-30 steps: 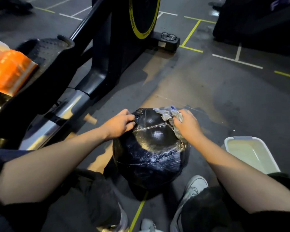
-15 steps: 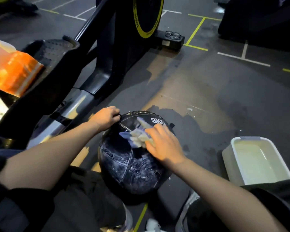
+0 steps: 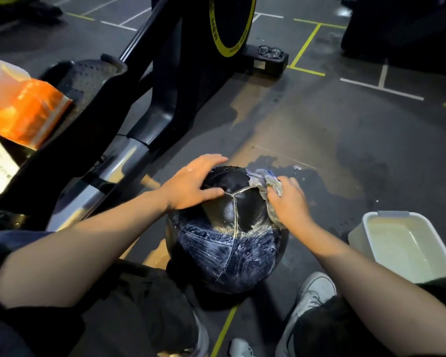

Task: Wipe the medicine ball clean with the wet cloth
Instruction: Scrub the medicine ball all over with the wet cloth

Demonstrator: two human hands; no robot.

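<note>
The medicine ball (image 3: pixel 224 243) sits on the dark floor (image 3: pixel 319 140) between the person's knees, a black stitched sphere with seams meeting near its top; its near half is streaked with wet, whitish smears, while the upper panel looks darker and drier. The left hand (image 3: pixel 191 185) lies open and flat on the ball's upper left side, fingers spread toward the far edge, thumb pointing across the top seam; it presses on the ball rather than gripping anything. The right hand (image 3: pixel 289 203) is closed around the wet cloth (image 3: pixel 267 185), a bunched grey rag with a bluish edge, and holds it against the ball's upper right shoulder; part of the cloth sticks out beyond the fingers toward the far side. Just right of the ball, near the right forearm, stands a white plastic tub (image 3: pixel 366 238) holding pale, cloudy water; beside it a grey-white shoe (image 3: pixel 312 292) rests on the floor. A wet patch (image 3: pixel 319 181) darkens the floor beyond the ball, with a few droplets. On the left rises the black frame of an exercise machine (image 3: pixel 180 81) with a yellow-rimmed wheel; a pair of glasses (image 3: pixel 270 51) lies on its base. At the far left edge shows an orange packet (image 3: pixel 23 112).
</note>
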